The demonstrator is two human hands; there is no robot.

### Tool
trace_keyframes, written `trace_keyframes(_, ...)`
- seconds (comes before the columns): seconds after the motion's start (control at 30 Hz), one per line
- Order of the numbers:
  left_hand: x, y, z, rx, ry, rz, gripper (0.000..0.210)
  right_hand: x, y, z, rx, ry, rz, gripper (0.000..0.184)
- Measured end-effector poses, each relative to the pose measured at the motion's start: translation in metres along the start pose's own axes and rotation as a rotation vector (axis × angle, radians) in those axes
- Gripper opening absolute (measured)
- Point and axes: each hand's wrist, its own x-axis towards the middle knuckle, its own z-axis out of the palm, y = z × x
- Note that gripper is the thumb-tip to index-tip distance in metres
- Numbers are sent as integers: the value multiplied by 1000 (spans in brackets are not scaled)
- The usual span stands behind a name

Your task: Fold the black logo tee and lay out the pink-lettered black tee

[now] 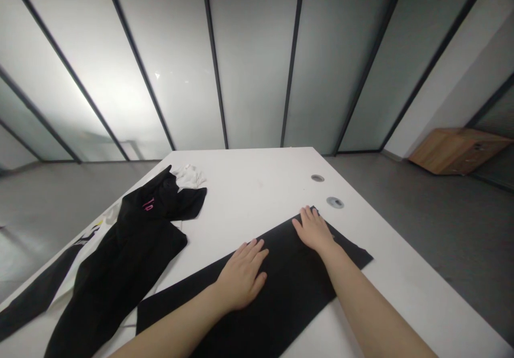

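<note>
Across the near part of the white table [249, 192], I see a black cloth [277, 288] lying fairly flat, its long far edge running slantwise up to the right. Through the head camera I make out the left hand [243, 275] resting palm down on it, fingers straight and slightly spread, with nothing gripped. The right hand [315, 230] also lies flat, fingertips at the far edge near a corner; the two hands are well apart. Beyond that corner I have two round inserts [334, 202] set in the tabletop. To the left lies a black garment [120, 256] with pink lettering [148, 204], beside a crumpled white cloth [188, 177] and a printed white garment [86, 251]. Farther out, I see a frosted glass wall [252, 68] and, at right, a wooden cabinet [458, 149] on the grey floor [393, 202].
</note>
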Motion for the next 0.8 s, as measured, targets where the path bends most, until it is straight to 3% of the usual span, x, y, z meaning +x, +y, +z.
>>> trace_keyframes(0.3, 1, 1, -3, -23, -19, -24, 55, 8, 10, 3, 3, 68, 81, 71)
trace_keyframes(0.43, 3, 4, -7, -51, -16, -34, 54, 3, 1, 12, 4, 178, -22, 67)
trace_keyframes(0.53, 4, 6, -11, -64, -28, -47, 52, 1, -1, 17, 17, 159, -90, 71)
trace_keyframes(0.8, 4, 5, -8, -69, -19, -44, 51, 13, 24, 14, 55, 127, 86, 77)
